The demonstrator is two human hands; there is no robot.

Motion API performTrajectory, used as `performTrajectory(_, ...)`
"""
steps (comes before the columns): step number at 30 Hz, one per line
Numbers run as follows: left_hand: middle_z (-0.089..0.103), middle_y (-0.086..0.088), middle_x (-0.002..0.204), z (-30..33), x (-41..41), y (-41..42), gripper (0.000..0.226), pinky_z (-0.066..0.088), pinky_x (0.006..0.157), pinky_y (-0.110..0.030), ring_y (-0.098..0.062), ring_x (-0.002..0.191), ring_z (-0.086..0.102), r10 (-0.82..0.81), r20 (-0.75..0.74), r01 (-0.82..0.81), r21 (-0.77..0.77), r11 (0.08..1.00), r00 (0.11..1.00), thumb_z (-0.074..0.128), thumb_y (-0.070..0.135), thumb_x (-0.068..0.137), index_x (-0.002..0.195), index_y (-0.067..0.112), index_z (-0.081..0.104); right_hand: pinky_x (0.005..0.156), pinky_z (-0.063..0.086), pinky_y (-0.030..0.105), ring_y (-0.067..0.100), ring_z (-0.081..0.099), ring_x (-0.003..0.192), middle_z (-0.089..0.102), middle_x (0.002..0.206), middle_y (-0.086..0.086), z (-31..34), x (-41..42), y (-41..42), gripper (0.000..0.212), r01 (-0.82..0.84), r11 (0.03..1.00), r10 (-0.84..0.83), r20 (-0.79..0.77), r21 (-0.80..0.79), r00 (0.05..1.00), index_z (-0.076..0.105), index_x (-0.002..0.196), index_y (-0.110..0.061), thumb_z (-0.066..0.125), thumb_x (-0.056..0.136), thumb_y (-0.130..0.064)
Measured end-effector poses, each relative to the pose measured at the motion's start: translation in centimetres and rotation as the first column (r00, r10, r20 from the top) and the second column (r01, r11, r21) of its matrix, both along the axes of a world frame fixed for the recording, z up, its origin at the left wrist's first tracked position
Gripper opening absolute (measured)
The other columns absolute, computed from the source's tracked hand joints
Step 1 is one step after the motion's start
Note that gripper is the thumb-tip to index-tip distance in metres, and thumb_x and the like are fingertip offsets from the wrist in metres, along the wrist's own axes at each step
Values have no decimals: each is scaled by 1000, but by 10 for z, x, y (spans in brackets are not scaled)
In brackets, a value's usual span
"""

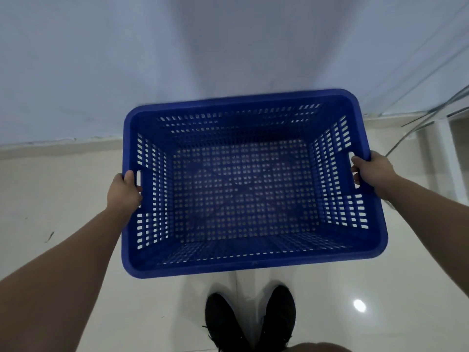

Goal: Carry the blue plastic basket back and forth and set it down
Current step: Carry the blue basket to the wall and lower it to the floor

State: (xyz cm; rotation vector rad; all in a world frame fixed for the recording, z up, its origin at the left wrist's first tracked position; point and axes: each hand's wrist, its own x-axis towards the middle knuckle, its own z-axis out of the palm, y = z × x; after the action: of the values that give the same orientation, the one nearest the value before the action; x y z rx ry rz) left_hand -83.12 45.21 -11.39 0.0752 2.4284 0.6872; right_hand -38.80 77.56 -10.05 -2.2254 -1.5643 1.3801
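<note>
Blue plastic basket [250, 265] is held off the tiled floor [63, 189], between both grips, long axis spanning hand to hand. Left hand [123, 191] and right hand [373, 171] are curled through the end-wall handle slots, equally near.

Both forearms are bare from the frame's edge to the wrist, with no sleeve showing, and the left hand [123, 191] and right hand [373, 171] wear no gloves. On the feet are black lace-up shoes [250, 321] with rounded toes.
</note>
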Motion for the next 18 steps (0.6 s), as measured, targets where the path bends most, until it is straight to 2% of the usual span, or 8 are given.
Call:
performTrajectory(2, 64, -18, 102, -6, 0, -2, 40, 53, 79, -55, -36, 84, 61, 9, 3, -9, -17, 1000, 1000, 30, 42, 98, 113, 10, 49, 59, 48, 34, 23, 52, 59, 61, 83, 7, -6, 2, -1, 28, -16, 1000, 16, 6, 16, 1000, 55, 120, -6, 53, 100, -26)
performTrajectory(4, 64, -18, 107, -6, -1, -2, 42, 52, 84, -57, -40, 93, 62, -18, 11, 18, -53, 998, 1000, 31, 41, 98, 119, 9, 48, 62, 50, 35, 25, 55, 66, 63, 94, 11, -9, 4, -4, 33, -44, 999, 43, 28, 22, 999, 52, 123, -7, 52, 101, -30)
performTrajectory(7, 56, -19, 128, 10, -7, 8, 51, 47, 94, -54, -45, 111, 56, -124, -9, 121, -153, 981, 992, 36, 43, 101, 136, 6, 42, 87, 52, 49, 38, 62, 101, 62, 124, 18, -2, 3, -3, 51, -154, 988, 152, 140, 4, 978, 46, 133, -8, 52, 99, -45)
performTrajectory(10, 41, -26, 146, 50, -5, 26, 64, 38, 106, -59, -47, 129, 44, -355, -87, 317, -290, 903, 931, 41, 46, 101, 150, 7, 31, 101, 44, 54, 48, 52, 122, 52, 138, 27, 28, -3, -4, 68, -350, 937, 329, 291, 20, 898, 38, 144, -2, 55, 96, -48)
performTrajectory(12, 34, -23, 153, 88, 4, 37, 67, 33, 109, -57, -44, 137, 38, -485, -112, 432, -316, 845, 867, 40, 47, 102, 154, 8, 24, 105, 39, 54, 49, 48, 126, 48, 140, 30, 65, -12, -7, 69, -478, 878, 440, 358, 23, 824, 36, 148, -4, 54, 97, -48)
performTrajectory(15, 32, -22, 156, 164, 18, 52, 72, 32, 112, -55, -42, 140, 35, -621, -150, 548, -346, 762, 769, 40, 51, 101, 156, 7, 21, 111, 35, 47, 41, 44, 134, 46, 148, 21, 140, -32, -8, 68, -591, 806, 548, 320, 46, 773, 37, 152, -15, 54, 95, -48)
performTrajectory(18, 30, -18, 159, 260, 26, 69, 78, 30, 115, -51, -38, 143, 33, -691, -207, 610, -345, 714, 692, 39, 57, 99, 157, 9, 18, 115, 32, 41, 32, 39, 141, 41, 156, 12, 237, -55, -6, 70, -668, 738, 616, 304, 100, 726, 36, 154, -19, 54, 94, -52)
